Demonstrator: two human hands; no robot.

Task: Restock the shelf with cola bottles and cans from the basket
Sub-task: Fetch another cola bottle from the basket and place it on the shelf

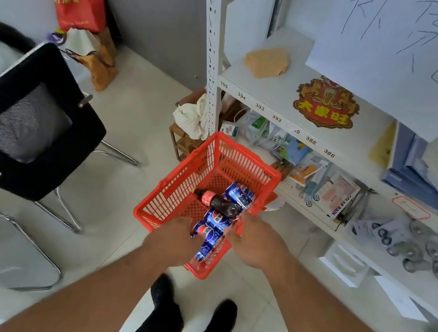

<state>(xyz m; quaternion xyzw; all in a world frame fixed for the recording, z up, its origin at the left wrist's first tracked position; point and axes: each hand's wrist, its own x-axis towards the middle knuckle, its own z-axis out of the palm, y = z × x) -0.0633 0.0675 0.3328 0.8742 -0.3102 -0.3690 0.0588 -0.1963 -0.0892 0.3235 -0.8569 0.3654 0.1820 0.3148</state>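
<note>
Down in the head view, both hands reach into the red basket (178, 188) on the floor by the shelf (268, 92). The left hand (169, 240) curls round a blue can (208, 229). The right hand (253, 239) is beside the cans; I cannot tell its grip. Cans look light, smooth and slippery: hold round the middle. The cola bottle (218, 202) looks heavier: grab its body.

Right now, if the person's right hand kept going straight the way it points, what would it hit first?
Most likely the cola bottle lying in the red basket: the right hand reaches over the near rim toward it. Depth is hard to judge; a blue can lies close beside.
</note>
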